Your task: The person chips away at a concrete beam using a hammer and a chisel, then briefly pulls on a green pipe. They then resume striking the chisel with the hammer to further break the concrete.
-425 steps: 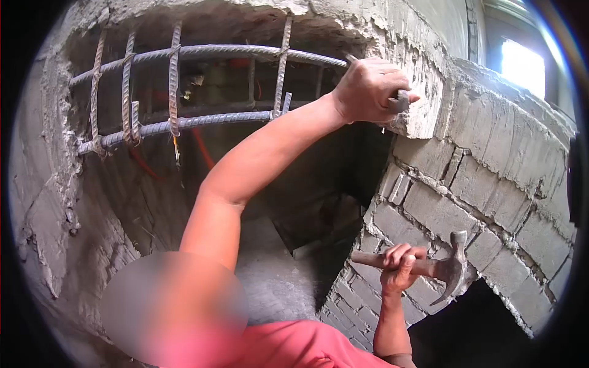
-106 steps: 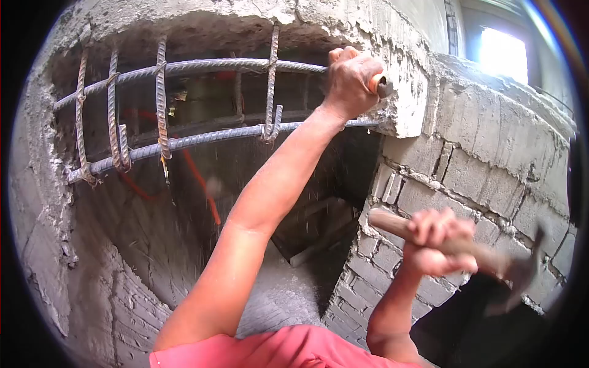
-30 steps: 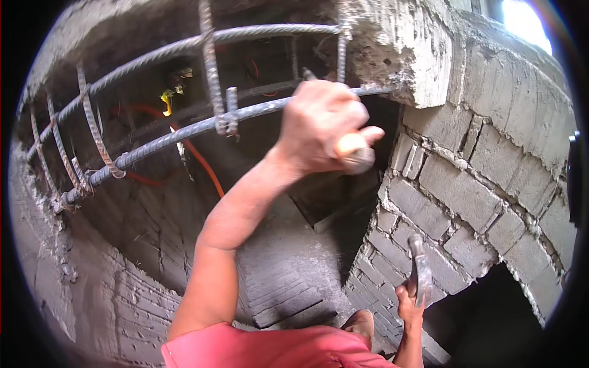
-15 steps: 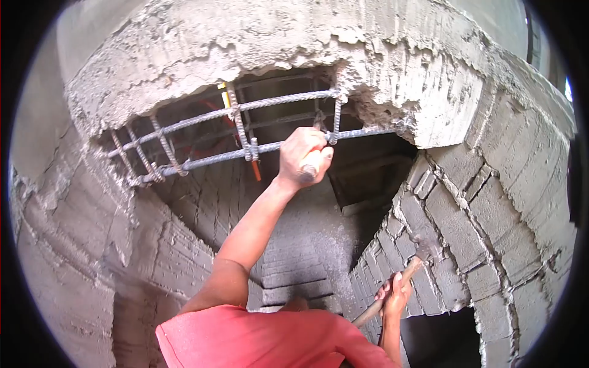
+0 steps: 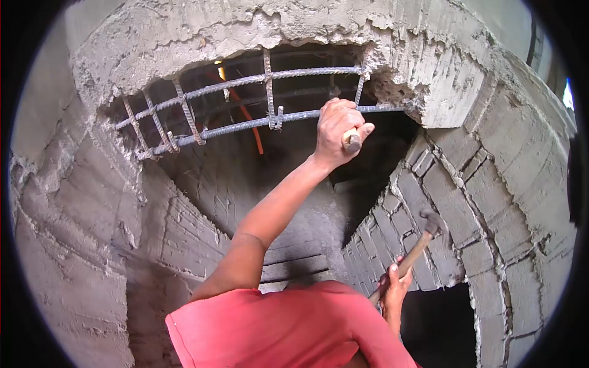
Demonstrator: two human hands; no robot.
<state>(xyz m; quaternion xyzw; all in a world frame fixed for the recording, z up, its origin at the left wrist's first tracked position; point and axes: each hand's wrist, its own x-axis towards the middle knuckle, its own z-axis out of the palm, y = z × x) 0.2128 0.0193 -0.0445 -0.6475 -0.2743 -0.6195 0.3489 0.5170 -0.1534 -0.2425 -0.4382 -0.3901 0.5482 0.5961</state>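
Observation:
My left hand (image 5: pixel 337 130) is raised and closed around a chisel (image 5: pixel 351 141), whose butt end pokes out below my fist. It sits just under the lower bar of an exposed rebar grid (image 5: pixel 245 126), near the broken end of a concrete beam (image 5: pixel 429 80). My right hand (image 5: pixel 392 293) is low at the lower right. It grips the wooden handle of a hammer (image 5: pixel 423 240), whose head points up beside the brick wall. The chisel's tip is hidden behind my fist.
A block wall (image 5: pixel 485 202) curves down the right side with a dark opening (image 5: pixel 442 325) at its foot. Rough plastered wall (image 5: pixel 67 233) fills the left. An orange conduit (image 5: pixel 250 122) runs behind the rebar. Brick steps (image 5: pixel 294 264) lie below.
My left hand has moved right along the lower bar with the chisel, closer to the broken concrete end. The hammer stays low in my right hand. The view shifted slightly.

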